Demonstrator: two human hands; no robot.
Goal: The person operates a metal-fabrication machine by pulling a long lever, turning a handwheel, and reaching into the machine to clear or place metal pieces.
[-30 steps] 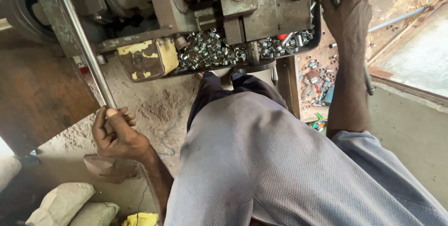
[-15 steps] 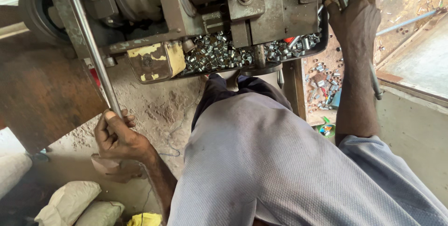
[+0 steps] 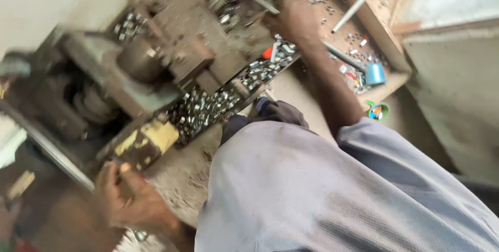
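Your left hand (image 3: 127, 200) clenched on long steel lever (image 3: 52, 150), bottom left; lever axis runs up-left beside machine (image 3: 171, 59). Your right hand (image 3: 296, 20) rests on machine top; grip state unclear, blurred.

The head camera has swung and tilted, so the whole machine (image 3: 171, 70) now lies slanted across the view and is blurred, where before it stood level along the top. More of the wooden bench (image 3: 374, 28) at the right is now seen, with a blue cup (image 3: 375, 73) and scattered small metal parts (image 3: 218, 107).

The left hand (image 3: 127, 200) has moved lower in the picture, near the bottom edge; it is closed around the long metal lever (image 3: 57, 156), now close to the yellow plate (image 3: 148, 140).

The right hand (image 3: 293, 20) sits now more to the middle of the top, on the machine's upper part; the grip there is too blurred to tell.
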